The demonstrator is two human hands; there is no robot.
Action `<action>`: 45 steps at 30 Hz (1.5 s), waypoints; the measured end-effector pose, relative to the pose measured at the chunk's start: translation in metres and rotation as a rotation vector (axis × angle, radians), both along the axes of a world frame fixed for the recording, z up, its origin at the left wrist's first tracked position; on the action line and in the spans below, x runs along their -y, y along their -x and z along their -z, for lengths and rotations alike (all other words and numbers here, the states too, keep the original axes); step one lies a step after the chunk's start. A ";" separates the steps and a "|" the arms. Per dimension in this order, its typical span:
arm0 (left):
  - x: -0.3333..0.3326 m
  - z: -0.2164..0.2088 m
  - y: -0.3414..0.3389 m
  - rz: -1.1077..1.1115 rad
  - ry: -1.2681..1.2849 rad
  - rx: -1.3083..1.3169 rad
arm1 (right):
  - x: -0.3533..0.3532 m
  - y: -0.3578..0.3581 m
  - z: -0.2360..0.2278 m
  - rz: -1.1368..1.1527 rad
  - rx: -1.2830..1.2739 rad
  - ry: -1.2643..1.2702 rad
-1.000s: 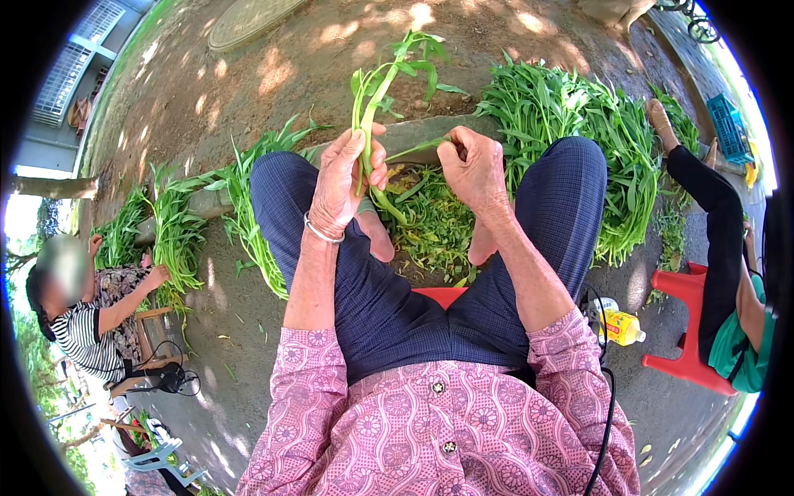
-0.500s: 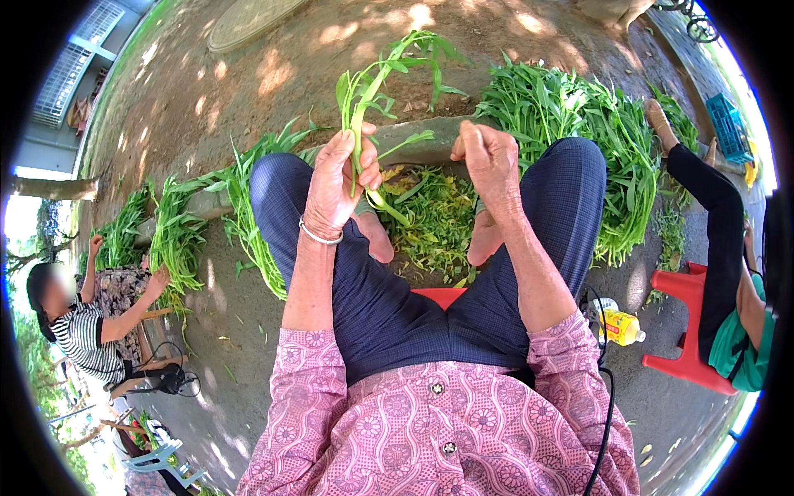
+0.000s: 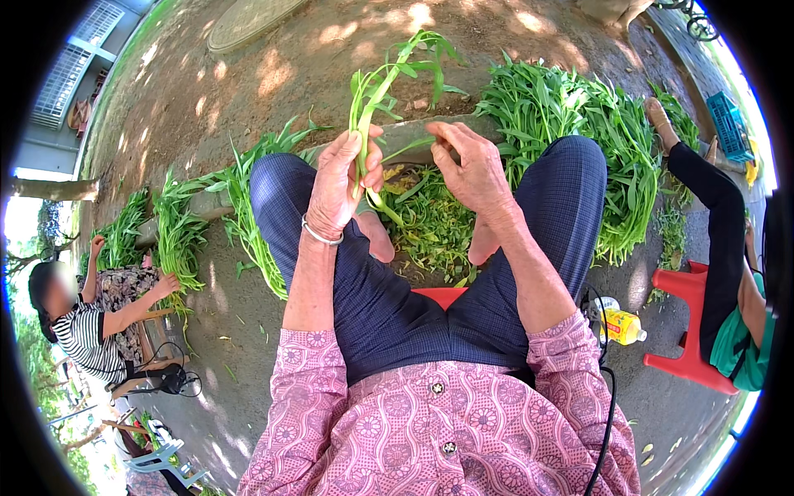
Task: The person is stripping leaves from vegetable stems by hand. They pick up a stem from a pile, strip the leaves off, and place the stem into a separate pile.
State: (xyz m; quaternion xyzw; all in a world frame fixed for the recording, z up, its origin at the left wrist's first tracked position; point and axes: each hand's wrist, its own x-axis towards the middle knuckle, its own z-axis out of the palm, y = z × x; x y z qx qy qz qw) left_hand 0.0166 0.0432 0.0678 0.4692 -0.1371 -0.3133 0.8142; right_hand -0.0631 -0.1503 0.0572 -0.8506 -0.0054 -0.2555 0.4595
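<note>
My left hand (image 3: pixel 341 178) is closed around a few green leafy stems, likely water spinach (image 3: pixel 374 95). Their tops bend over to the right above the fist. One side shoot (image 3: pixel 405 150) sticks out rightward from the grip, and a pale stem end hangs below it. At the tip of that shoot is my right hand (image 3: pixel 475 169), its thumb and forefinger apart; I cannot tell whether they touch the leaf. Between my feet lies a pile of green and yellowed leaf scraps (image 3: pixel 434 219), partly hidden by the hands.
A large heap of leafy greens (image 3: pixel 579 124) lies beside my right knee, another bunch (image 3: pixel 248 215) beside my left. A yellow-labelled bottle (image 3: pixel 622 327) and a red stool (image 3: pixel 686 331) are at right. One person (image 3: pixel 99 322) handles greens at left; another (image 3: pixel 744 331) sits at right.
My right hand has moved left toward the side shoot, and its fingers have uncurled from a closed pinch. The left hand still holds the stems, now slightly tilted.
</note>
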 end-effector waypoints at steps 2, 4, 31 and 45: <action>0.001 0.000 0.001 0.009 -0.027 0.007 | 0.002 -0.001 0.005 -0.005 0.012 0.103; 0.000 -0.002 0.001 0.002 -0.033 0.004 | 0.002 0.000 0.006 -0.020 -0.039 0.140; 0.005 0.001 0.002 -0.062 -0.049 0.048 | -0.013 -0.009 0.026 0.127 -0.076 0.131; 0.005 -0.002 0.004 -0.082 -0.105 0.141 | -0.001 -0.008 0.021 0.141 -0.067 -0.076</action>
